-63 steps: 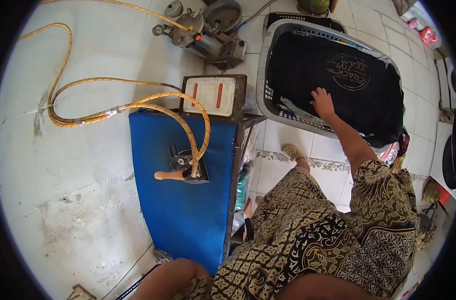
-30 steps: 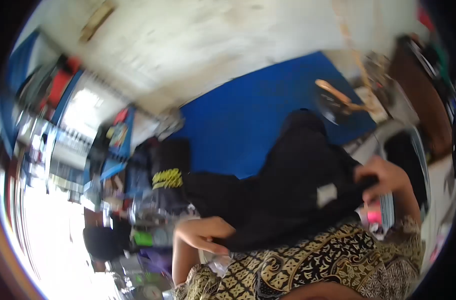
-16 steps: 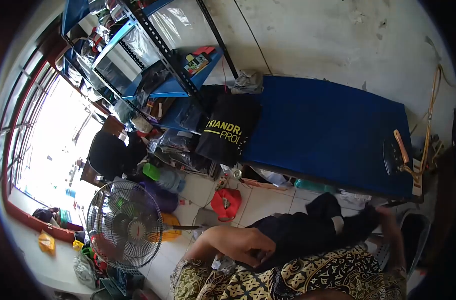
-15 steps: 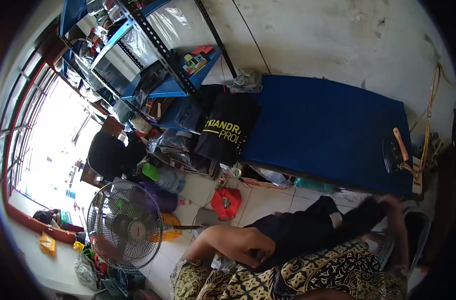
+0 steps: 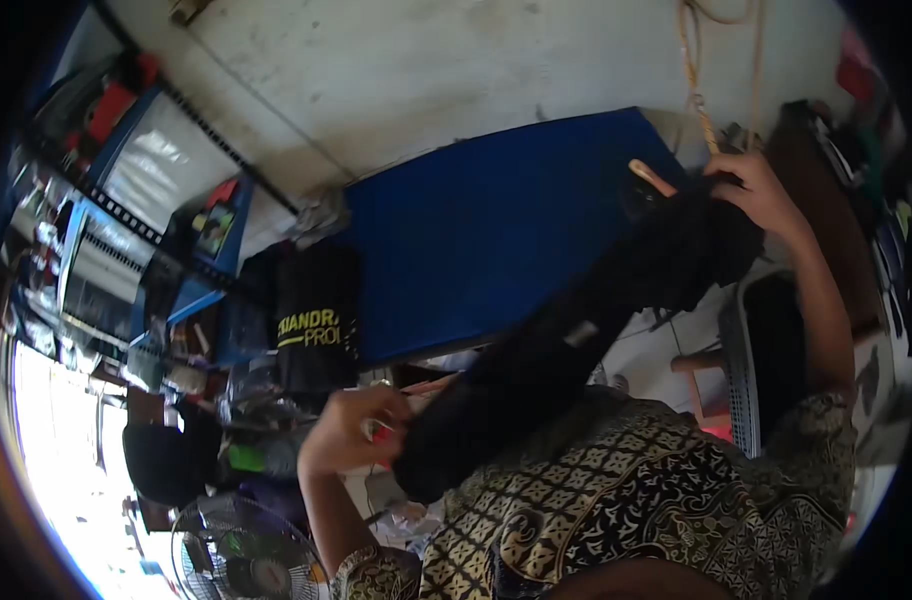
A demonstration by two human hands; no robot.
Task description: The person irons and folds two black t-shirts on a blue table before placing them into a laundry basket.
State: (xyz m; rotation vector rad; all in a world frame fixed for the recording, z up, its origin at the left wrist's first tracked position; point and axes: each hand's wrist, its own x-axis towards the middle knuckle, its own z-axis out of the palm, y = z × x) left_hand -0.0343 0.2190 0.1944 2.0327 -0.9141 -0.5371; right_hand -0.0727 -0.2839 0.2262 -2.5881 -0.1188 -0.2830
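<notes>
A long black garment (image 5: 566,340) with a small pale label hangs stretched diagonally between my hands, above my patterned clothing. My left hand (image 5: 361,430), at the lower left, is closed at the garment's near end. Up at the right, my right hand (image 5: 751,190) has its fingers closed on the other end, beside the blue table (image 5: 476,230). An iron (image 5: 651,180) with a wooden handle stands on the table's right end, partly hidden by the garment.
Black fabric with yellow lettering (image 5: 316,320) hangs at the table's left end. Metal shelves (image 5: 126,215) full of bagged items stand left, with a fan (image 5: 241,560) below. A dark basket (image 5: 741,370) and a wooden stool (image 5: 701,365) are at the right.
The view has turned toward the right. My hands have moved up and farther apart, and the bunched garment is now stretched out between them.
</notes>
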